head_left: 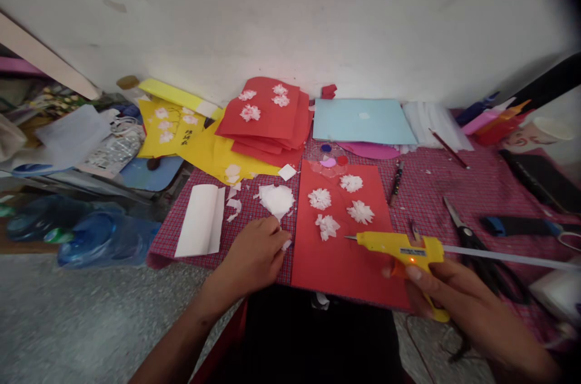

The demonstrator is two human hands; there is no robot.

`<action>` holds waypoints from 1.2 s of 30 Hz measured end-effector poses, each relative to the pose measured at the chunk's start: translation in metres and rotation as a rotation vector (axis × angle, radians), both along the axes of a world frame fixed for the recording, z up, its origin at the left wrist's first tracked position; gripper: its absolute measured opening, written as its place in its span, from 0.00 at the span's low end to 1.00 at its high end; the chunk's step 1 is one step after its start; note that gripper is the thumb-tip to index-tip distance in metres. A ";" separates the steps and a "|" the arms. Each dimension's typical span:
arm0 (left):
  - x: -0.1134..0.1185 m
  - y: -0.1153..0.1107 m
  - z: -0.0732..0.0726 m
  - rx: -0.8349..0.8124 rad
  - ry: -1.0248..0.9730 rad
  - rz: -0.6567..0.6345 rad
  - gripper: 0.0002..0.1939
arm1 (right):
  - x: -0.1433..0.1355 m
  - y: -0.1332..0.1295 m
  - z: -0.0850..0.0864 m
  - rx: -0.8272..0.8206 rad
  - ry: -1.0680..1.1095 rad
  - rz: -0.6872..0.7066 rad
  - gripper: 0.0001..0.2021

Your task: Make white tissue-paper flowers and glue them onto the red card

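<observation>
My right hand (447, 290) is wrapped round a yellow hot glue gun (394, 243) with an orange light on its side and a long glue stick (508, 255) out of its back. The nozzle points left above a red sheet of paper (347, 275), near a white paper flower (327, 226). More white paper flowers (361, 212) sit on that sheet. At the table's front edge my left hand (256, 254) is closed, its fingers bent at the lower end of a pile of white paper pieces (276, 197). A small white paper piece (285, 244) shows at its fingertips.
Left lies a folded white paper (200, 220). Behind are red cards with flowers (263, 108), yellow paper (211, 148), a light blue sheet (363, 120) and a paint palette (327, 163). Scissors (467, 235), a pen (397, 181) and a blue-black cutter (517, 226) lie right.
</observation>
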State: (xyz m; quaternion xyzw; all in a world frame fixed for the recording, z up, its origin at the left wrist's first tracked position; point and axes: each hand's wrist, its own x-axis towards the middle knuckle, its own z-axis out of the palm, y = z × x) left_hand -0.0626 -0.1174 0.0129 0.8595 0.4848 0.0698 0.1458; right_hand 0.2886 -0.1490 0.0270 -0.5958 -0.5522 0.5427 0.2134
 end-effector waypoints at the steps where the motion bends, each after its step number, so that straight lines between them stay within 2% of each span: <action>1: 0.000 0.001 -0.001 -0.003 -0.007 0.002 0.08 | -0.001 0.001 0.002 0.007 -0.003 0.009 0.26; 4: -0.001 0.001 -0.001 -0.031 -0.057 0.004 0.12 | -0.004 0.004 0.007 0.019 -0.002 0.032 0.26; 11: -0.010 -0.001 -0.003 -0.087 -0.345 0.064 0.09 | -0.011 0.013 0.010 -0.039 0.029 0.034 0.23; 16: -0.014 -0.003 0.001 -0.107 -0.458 0.115 0.07 | -0.014 0.023 0.018 -0.050 0.015 0.124 0.21; 19: -0.007 -0.011 0.003 -0.109 -0.472 0.096 0.08 | -0.018 0.043 0.035 -0.004 -0.041 0.229 0.19; 22: 0.006 -0.022 0.000 -0.086 -0.441 -0.007 0.09 | -0.034 0.072 0.059 0.106 -0.123 0.359 0.17; 26: 0.022 -0.030 -0.011 -0.020 -0.371 -0.102 0.11 | -0.072 0.104 0.082 0.270 -0.355 0.648 0.16; 28: 0.027 -0.029 -0.016 -0.008 -0.342 -0.108 0.11 | -0.090 0.112 0.087 0.310 -0.449 0.805 0.14; 30: 0.029 -0.027 -0.019 -0.012 -0.317 -0.109 0.11 | -0.103 0.115 0.088 0.331 -0.537 0.900 0.12; 36: 0.031 -0.023 -0.019 -0.004 -0.308 -0.114 0.12 | -0.118 0.112 0.091 0.409 -0.706 0.991 0.10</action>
